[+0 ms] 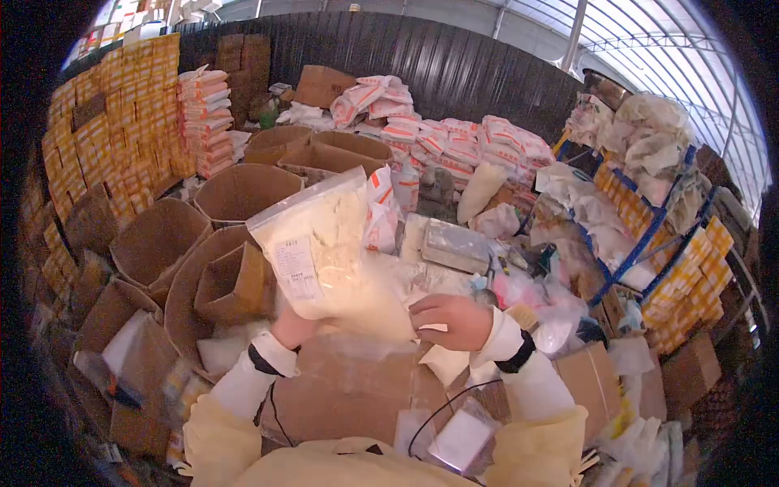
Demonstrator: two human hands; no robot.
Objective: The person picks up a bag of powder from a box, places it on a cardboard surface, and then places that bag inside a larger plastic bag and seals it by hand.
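A clear plastic bag of pale cream powder (349,260) is tilted up in front of me, with a printed white label (297,266) on its face. My left hand (294,325) grips the bag low on its left side; the bag hides most of its fingers. At the lower right edge of the bag, the curled fingers of my right hand (456,320) close on the plastic. A small white piece (432,327) shows by those fingers, and I cannot make out what it is. Below both hands lies a brown cardboard surface (349,390).
Open cardboard boxes (158,243) crowd the left. A flat grey scale (456,246) sits beyond my right hand. White and orange sacks (454,146) are piled behind. A blue-framed rack (629,260) with plastic bags stands right. Near my body lies a white packet (462,438).
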